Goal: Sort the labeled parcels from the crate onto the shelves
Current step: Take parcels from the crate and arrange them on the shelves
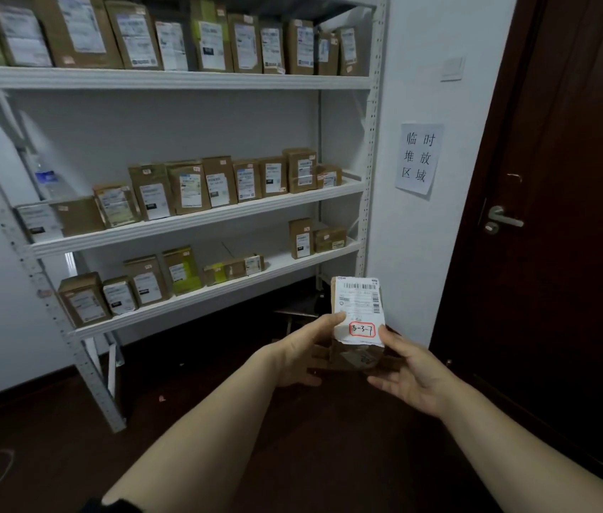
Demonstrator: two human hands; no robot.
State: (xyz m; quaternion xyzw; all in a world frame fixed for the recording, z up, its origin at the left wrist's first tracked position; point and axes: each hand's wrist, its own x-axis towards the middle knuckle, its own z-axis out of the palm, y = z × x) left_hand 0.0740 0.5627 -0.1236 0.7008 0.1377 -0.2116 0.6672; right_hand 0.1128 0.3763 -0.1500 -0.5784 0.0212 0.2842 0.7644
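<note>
Both hands hold a small brown parcel [358, 320] upright in front of the white shelves [196, 216]: the left hand [305, 351] grips its left side, the right hand [409, 372] cups its lower right edge. Its label [357, 309] reads 3-3-7 in a red box.
</note>
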